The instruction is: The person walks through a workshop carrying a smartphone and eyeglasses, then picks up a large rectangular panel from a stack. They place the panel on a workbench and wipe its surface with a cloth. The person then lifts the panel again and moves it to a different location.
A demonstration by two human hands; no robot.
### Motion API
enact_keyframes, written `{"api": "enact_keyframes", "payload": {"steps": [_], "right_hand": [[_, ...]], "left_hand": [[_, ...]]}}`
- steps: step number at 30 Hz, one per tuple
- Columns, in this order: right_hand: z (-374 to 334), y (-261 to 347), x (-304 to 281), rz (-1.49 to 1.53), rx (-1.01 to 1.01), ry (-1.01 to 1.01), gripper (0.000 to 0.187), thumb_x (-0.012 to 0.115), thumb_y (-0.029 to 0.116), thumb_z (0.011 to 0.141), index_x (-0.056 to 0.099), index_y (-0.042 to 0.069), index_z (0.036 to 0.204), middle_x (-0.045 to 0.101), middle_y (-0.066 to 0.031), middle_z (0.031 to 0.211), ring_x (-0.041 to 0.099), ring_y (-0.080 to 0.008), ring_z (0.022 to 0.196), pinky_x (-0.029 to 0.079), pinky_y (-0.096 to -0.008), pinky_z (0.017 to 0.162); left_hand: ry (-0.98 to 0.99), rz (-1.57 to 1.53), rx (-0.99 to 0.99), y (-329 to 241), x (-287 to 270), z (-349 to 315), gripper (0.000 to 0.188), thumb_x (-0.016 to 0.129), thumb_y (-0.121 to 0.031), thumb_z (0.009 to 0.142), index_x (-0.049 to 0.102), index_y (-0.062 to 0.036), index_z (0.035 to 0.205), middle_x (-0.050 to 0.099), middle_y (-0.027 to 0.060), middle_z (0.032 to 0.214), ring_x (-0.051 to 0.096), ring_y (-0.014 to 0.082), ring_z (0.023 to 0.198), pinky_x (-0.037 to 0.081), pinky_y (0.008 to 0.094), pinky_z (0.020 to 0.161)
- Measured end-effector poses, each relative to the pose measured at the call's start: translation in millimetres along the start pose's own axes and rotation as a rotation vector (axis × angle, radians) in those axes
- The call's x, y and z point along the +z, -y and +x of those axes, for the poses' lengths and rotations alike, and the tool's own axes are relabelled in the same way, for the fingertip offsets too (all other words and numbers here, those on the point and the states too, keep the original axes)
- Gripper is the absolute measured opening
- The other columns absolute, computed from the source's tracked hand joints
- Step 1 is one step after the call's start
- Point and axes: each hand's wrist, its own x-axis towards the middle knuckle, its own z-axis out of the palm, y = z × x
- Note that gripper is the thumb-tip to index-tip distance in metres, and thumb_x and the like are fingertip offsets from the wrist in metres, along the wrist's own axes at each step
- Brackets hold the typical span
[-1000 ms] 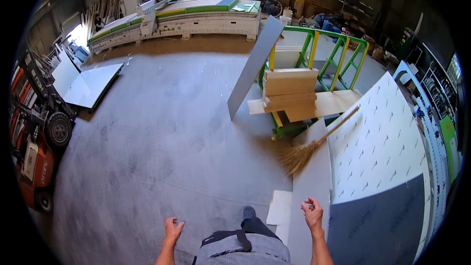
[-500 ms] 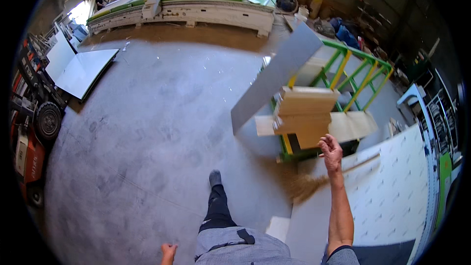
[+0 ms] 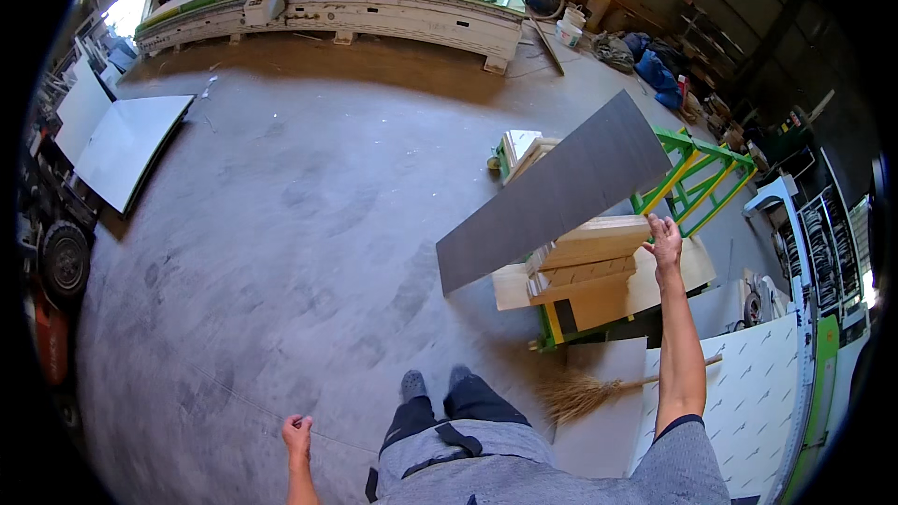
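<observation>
My right hand [image 3: 665,241] is stretched forward at the right end of a stack of light wooden boards [image 3: 589,266]. Its fingers are partly spread, and I cannot tell whether they touch the boards. Slanting across the far side of the stack is a long dark grey panel [image 3: 552,196]. The boards sit on a green and yellow metal frame [image 3: 697,178]. Low on the left, my left hand [image 3: 296,434] hangs over the floor with its fingers curled in, holding nothing visible.
A straw broom [image 3: 585,397] lies by a white patterned sheet [image 3: 730,402] at the right. Farther off stands a long machine bed [image 3: 374,23] with panels on it. White panels [image 3: 131,145] and a forklift wheel [image 3: 65,260] are at the left; buckets [image 3: 569,30] stand at the back.
I have stepped closer to the stack, and both my feet now show. My right hand has come to the boards' right end. My left hand has risen further into view.
</observation>
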Motion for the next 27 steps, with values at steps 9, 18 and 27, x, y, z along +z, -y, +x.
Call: {"api": "enact_keyframes", "payload": {"steps": [9, 18, 27], "right_hand": [[137, -21, 32, 0.156, 0.040, -0.175, 0.102, 0.077, 0.047, 0.078, 0.022, -0.005, 0.146, 0.053, -0.0114, 0.130, 0.056, -0.0183, 0.109, 0.050, -0.0264, 0.067], [209, -75, 28, 0.031, 0.046, -0.298, 0.035, 0.066, 0.041, 0.091, 0.063, 0.009, 0.078, 0.043, 0.0074, 0.059, 0.030, -0.0039, 0.046, 0.022, -0.0246, 0.041], [216, -67, 43, -0.446, -0.031, -0.585, 0.058, 0.067, 0.052, 0.087, 0.066, -0.007, 0.086, 0.063, -0.0088, 0.070, 0.053, -0.0172, 0.056, 0.044, -0.0338, 0.054]], "left_hand": [[-0.005, 0.117, -0.179, -49, 47, 51, 0.035, 0.078, -0.011, 0.073, 0.063, 0.0039, 0.101, 0.065, 0.0086, 0.082, 0.060, 0.0181, 0.074, 0.051, 0.0310, 0.069], [0.004, 0.499, -0.118, -179, 112, 147, 0.046, 0.082, -0.034, 0.066, 0.070, 0.0017, 0.093, 0.071, 0.0182, 0.090, 0.068, 0.0279, 0.083, 0.053, 0.0380, 0.077], [0.105, 0.353, 0.348, -452, 257, 247, 0.048, 0.079, -0.035, 0.071, 0.068, 0.0009, 0.102, 0.071, 0.0163, 0.094, 0.068, 0.0262, 0.087, 0.053, 0.0363, 0.078]]}}
